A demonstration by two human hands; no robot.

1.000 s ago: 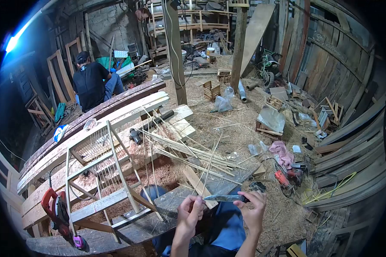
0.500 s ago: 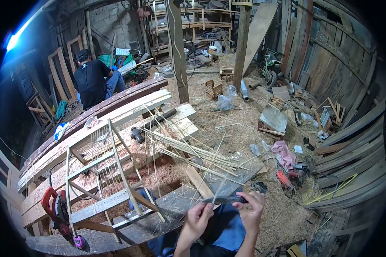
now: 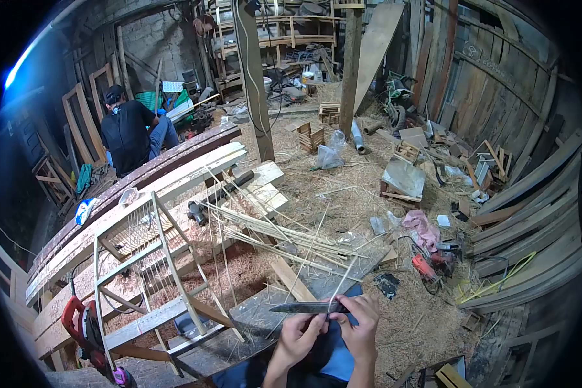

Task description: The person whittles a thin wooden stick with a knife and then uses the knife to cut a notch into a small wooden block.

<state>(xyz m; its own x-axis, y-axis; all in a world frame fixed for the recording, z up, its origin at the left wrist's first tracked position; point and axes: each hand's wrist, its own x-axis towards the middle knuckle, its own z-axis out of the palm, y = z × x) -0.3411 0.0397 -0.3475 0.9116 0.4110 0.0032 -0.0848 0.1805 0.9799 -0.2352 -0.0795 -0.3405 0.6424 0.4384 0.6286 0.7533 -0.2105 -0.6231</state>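
Note:
Low in the view, my right hand (image 3: 361,323) is closed on a dark knife (image 3: 307,308), whose blade points left. My left hand (image 3: 297,337) pinches a thin pale strip (image 3: 343,279) that stands up against the blade. Both hands are close together over my lap. Just left of them lies a flat wooden board (image 3: 292,279) on the dark bench (image 3: 252,318). Several long thin sticks (image 3: 271,227) are spread beyond it. A wooden frame with thin rods (image 3: 165,255) rests on the bench at the left.
A red power tool (image 3: 77,320) and a purple tape measure (image 3: 121,376) are at the lower left. A hammer (image 3: 196,212) lies on the planks. Another person (image 3: 128,136) sits at the back left. A red tool (image 3: 427,266) and pink cloth (image 3: 420,229) lie right.
My hands have come together, and the knife has moved left and now crosses the strip. The view has shifted slightly, so the background sits a little further left.

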